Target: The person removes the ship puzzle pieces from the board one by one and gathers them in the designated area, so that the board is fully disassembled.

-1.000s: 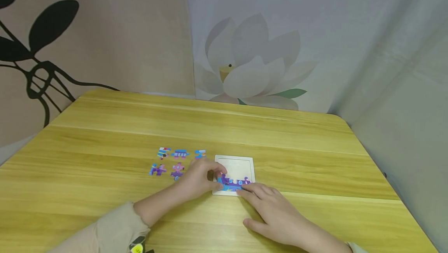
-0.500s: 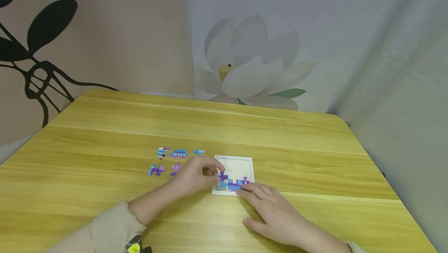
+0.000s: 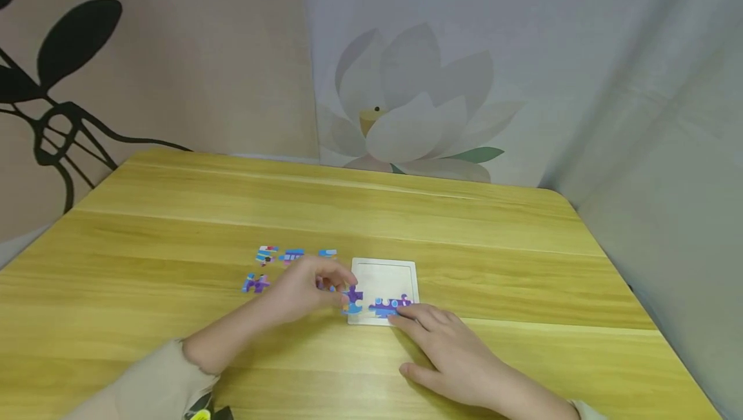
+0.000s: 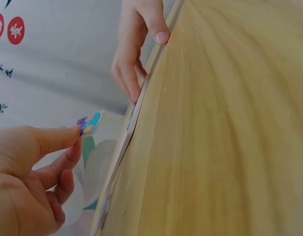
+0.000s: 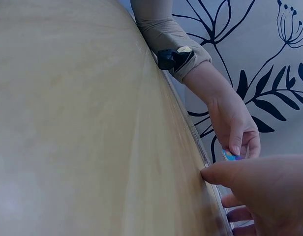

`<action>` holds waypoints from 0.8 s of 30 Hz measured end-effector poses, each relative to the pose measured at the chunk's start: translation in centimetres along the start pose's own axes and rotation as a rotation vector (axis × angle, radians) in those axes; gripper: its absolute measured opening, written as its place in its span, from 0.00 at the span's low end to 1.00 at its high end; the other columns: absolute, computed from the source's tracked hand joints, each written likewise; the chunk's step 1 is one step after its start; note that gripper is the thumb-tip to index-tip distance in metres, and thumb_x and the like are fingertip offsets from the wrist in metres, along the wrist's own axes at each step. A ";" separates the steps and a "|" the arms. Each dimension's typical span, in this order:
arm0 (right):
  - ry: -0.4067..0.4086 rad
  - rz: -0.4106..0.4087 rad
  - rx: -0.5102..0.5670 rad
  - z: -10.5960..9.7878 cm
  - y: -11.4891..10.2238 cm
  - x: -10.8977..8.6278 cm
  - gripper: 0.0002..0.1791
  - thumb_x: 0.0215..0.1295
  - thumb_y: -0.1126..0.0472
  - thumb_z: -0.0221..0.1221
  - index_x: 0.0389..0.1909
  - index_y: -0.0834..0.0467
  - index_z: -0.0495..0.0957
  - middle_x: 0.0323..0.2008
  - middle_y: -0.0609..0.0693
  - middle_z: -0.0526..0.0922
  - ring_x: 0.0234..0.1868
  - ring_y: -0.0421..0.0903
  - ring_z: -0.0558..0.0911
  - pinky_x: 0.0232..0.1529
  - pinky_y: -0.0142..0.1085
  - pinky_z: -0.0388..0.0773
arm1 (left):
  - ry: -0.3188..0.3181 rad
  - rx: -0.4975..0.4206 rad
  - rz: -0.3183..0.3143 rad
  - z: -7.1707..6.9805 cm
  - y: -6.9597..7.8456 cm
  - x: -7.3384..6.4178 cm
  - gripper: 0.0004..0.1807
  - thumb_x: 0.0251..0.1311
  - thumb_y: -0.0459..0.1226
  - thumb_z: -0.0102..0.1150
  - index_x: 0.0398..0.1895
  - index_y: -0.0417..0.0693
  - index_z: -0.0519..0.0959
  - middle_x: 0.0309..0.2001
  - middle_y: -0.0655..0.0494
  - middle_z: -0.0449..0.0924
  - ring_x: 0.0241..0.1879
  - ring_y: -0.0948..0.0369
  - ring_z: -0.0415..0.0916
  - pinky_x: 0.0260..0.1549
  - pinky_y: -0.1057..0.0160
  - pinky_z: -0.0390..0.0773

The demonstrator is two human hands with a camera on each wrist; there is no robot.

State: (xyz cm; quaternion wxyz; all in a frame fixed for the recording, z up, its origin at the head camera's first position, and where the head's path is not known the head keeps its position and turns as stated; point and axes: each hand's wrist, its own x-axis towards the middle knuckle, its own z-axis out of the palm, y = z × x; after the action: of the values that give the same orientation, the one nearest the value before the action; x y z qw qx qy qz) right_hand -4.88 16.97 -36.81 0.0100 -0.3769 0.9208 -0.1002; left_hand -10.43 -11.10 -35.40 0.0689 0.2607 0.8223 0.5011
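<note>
My left hand [image 3: 293,294] pinches a purple-and-blue jigsaw piece [image 3: 352,304] between thumb and fingertips, over the left edge of a white square puzzle tray [image 3: 383,273]. Seen from the left wrist, this piece [image 4: 92,124] is held up off the table. Joined purple-and-blue pieces [image 3: 383,308] lie along the bottom of the tray, with a gap to their left. My right hand [image 3: 449,355] rests its extended fingers on the right end of those pieces and on the tray's lower right edge, partly covering them.
Left of the tray lie several loose jigsaw pieces, among them a striped one [image 3: 267,253], a blue-and-pink one [image 3: 292,255] and a purple one [image 3: 255,283]. The left hand hides part of this group. Curtains [image 3: 232,52] hang behind the wooden table [image 3: 493,233].
The left hand has drawn the corner piece up and leftward out of the tray, away from the joined pieces. The right hand has kept its place on the tray.
</note>
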 end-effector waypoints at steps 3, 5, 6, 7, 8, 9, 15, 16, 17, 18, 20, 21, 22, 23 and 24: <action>-0.002 -0.001 -0.003 0.0 -0.1 0.0 0.34 0.67 0.42 0.53 0.70 0.50 0.63 0.67 0.47 0.64 0.66 0.48 0.63 0.63 0.49 0.60 | -0.004 -0.004 -0.023 -0.5 -0.2 -0.5 0.11 0.50 0.31 0.71 0.38 0.43 0.84 0.27 0.61 0.79 0.30 0.59 0.74 0.31 0.64 0.75; -0.003 -0.002 -0.004 0.0 -0.1 0.0 0.34 0.67 0.42 0.53 0.70 0.50 0.63 0.67 0.47 0.64 0.66 0.49 0.63 0.63 0.50 0.60 | -0.007 -0.007 -0.044 -0.8 -0.3 -0.9 0.11 0.50 0.32 0.71 0.39 0.44 0.84 0.28 0.61 0.80 0.32 0.58 0.75 0.32 0.63 0.77; -0.003 -0.002 -0.005 0.0 -0.1 0.0 0.34 0.67 0.42 0.53 0.70 0.50 0.63 0.67 0.47 0.64 0.66 0.49 0.63 0.63 0.49 0.60 | -0.010 -0.009 -0.054 -1.0 -0.4 -1.1 0.11 0.50 0.33 0.71 0.39 0.44 0.84 0.28 0.60 0.80 0.32 0.57 0.74 0.33 0.63 0.77; -0.004 0.000 -0.006 0.0 -0.1 0.0 0.34 0.67 0.41 0.53 0.70 0.50 0.63 0.67 0.47 0.64 0.67 0.48 0.63 0.63 0.49 0.60 | -0.012 -0.010 -0.064 -1.2 -0.4 -1.3 0.11 0.50 0.33 0.71 0.39 0.45 0.84 0.29 0.60 0.80 0.32 0.57 0.74 0.32 0.63 0.77; -0.004 0.000 -0.007 0.0 -0.1 0.0 0.34 0.67 0.42 0.53 0.70 0.50 0.62 0.67 0.47 0.64 0.67 0.48 0.63 0.63 0.49 0.60 | -0.014 -0.013 -0.069 -1.4 -0.5 -1.5 0.11 0.50 0.33 0.71 0.39 0.45 0.84 0.29 0.60 0.80 0.32 0.56 0.74 0.32 0.62 0.77; -0.004 0.001 -0.007 0.0 -0.1 0.0 0.34 0.67 0.42 0.54 0.70 0.50 0.62 0.67 0.47 0.64 0.67 0.48 0.63 0.63 0.49 0.60 | -0.017 -0.017 -0.074 -1.5 -0.5 -1.7 0.12 0.50 0.33 0.71 0.39 0.44 0.84 0.29 0.59 0.80 0.32 0.56 0.74 0.32 0.62 0.77; 0.000 -0.003 -0.013 0.1 0.0 0.0 0.34 0.67 0.42 0.54 0.70 0.50 0.63 0.66 0.47 0.64 0.66 0.48 0.63 0.63 0.49 0.61 | -0.023 -0.049 -0.065 -2.3 -0.9 -2.8 0.12 0.49 0.31 0.71 0.39 0.43 0.84 0.31 0.57 0.81 0.33 0.56 0.76 0.33 0.61 0.78; 0.001 -0.004 -0.014 0.1 0.0 0.0 0.34 0.67 0.42 0.54 0.70 0.50 0.63 0.66 0.47 0.64 0.66 0.48 0.63 0.63 0.49 0.61 | -0.026 -0.059 -0.062 -2.5 -0.9 -3.0 0.12 0.49 0.31 0.71 0.39 0.43 0.84 0.31 0.57 0.81 0.35 0.57 0.76 0.34 0.61 0.78; 0.001 -0.004 -0.014 0.1 0.0 0.0 0.34 0.67 0.42 0.54 0.70 0.51 0.63 0.67 0.47 0.64 0.66 0.48 0.63 0.63 0.49 0.60 | -0.029 -0.063 -0.065 -2.6 -1.0 -3.2 0.12 0.49 0.31 0.70 0.39 0.43 0.84 0.31 0.57 0.81 0.36 0.57 0.76 0.35 0.60 0.78; -0.001 -0.003 -0.014 0.1 0.0 0.0 0.34 0.67 0.41 0.53 0.70 0.50 0.63 0.67 0.47 0.64 0.66 0.48 0.63 0.63 0.49 0.60 | -0.033 -0.065 -0.065 -2.8 -1.0 -3.4 0.12 0.49 0.31 0.70 0.39 0.43 0.84 0.31 0.57 0.81 0.36 0.57 0.76 0.35 0.60 0.77; -0.002 -0.002 -0.014 0.1 0.0 0.0 0.34 0.67 0.41 0.53 0.70 0.50 0.63 0.67 0.47 0.64 0.66 0.48 0.63 0.63 0.49 0.60 | -0.036 -0.071 -0.073 -3.1 -1.1 -3.8 0.12 0.49 0.31 0.70 0.39 0.42 0.84 0.31 0.56 0.80 0.37 0.57 0.75 0.36 0.60 0.77; -0.003 -0.001 -0.014 0.1 0.0 -0.1 0.33 0.67 0.41 0.53 0.70 0.50 0.63 0.67 0.47 0.64 0.66 0.48 0.63 0.63 0.49 0.60 | -0.035 -0.072 -0.080 -3.2 -1.1 -4.0 0.12 0.49 0.32 0.70 0.40 0.42 0.84 0.31 0.56 0.80 0.37 0.57 0.75 0.36 0.61 0.77; -0.003 -0.001 -0.013 0.1 0.0 -0.1 0.33 0.67 0.41 0.53 0.70 0.50 0.63 0.67 0.47 0.64 0.66 0.48 0.63 0.63 0.49 0.60 | -0.033 -0.066 -0.085 -3.4 -1.1 -4.2 0.12 0.49 0.32 0.70 0.40 0.42 0.84 0.31 0.56 0.80 0.37 0.57 0.75 0.36 0.61 0.77; -0.004 0.000 -0.013 0.1 0.0 0.0 0.33 0.67 0.42 0.53 0.70 0.50 0.63 0.67 0.47 0.64 0.66 0.48 0.63 0.63 0.49 0.60 | -0.031 -0.061 -0.088 -3.5 -1.2 -4.4 0.13 0.49 0.32 0.70 0.40 0.42 0.84 0.32 0.55 0.80 0.36 0.56 0.74 0.35 0.61 0.77; -0.005 0.001 -0.014 0.0 0.0 0.0 0.33 0.67 0.42 0.53 0.70 0.50 0.63 0.67 0.47 0.64 0.66 0.48 0.63 0.63 0.49 0.60 | -0.028 -0.059 -0.090 -3.7 -1.2 -4.5 0.13 0.48 0.32 0.70 0.40 0.42 0.84 0.32 0.55 0.80 0.36 0.56 0.74 0.36 0.61 0.77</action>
State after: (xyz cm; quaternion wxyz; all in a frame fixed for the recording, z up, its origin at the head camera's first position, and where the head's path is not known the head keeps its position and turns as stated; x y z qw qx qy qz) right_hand -4.84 16.98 -36.85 0.0096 -0.3769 0.9216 -0.0926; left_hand -8.36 -16.69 -35.33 0.1107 0.2282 0.8172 0.5176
